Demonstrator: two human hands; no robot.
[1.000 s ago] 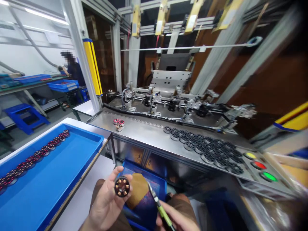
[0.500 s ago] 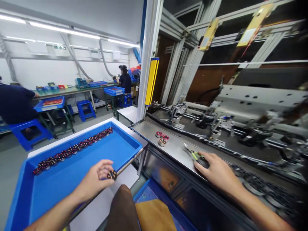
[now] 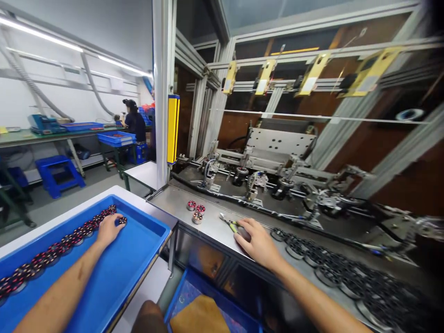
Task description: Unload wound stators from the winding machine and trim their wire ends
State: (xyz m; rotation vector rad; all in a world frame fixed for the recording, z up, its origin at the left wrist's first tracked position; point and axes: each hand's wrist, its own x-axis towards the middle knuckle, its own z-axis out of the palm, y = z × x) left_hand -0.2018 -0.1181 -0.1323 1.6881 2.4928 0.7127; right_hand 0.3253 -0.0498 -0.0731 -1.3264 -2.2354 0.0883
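Note:
My left hand [image 3: 108, 229] is over the far end of the blue tray [image 3: 140, 210], its fingers pinching a small round motor part [image 3: 122, 221] with black and copper colours. Beside that hand a long row of similar round parts [image 3: 67, 243] lies along the tray's left side. On the metal ledge [image 3: 208, 236] my right hand [image 3: 257, 240] is closed around the dark and green handles of cutting pliers [image 3: 231, 225]. Their jaws point to the far left. Three round parts [image 3: 197, 217] with red and copper colours sit on the ledge beyond the pliers' tip.
Many black metal rings [image 3: 333, 266] crowd the ledge to the right. Behind it is a machine with metal fixtures [image 3: 258, 182] and a yellow upright bar [image 3: 172, 129]. A blue bin [image 3: 180, 291] sits below the ledge. A co-worker [image 3: 134, 122] sits far left.
My left hand has moved forward and left over the tray, carrying the round part to the row's far end. My view has swung right. My right hand stays at the pliers.

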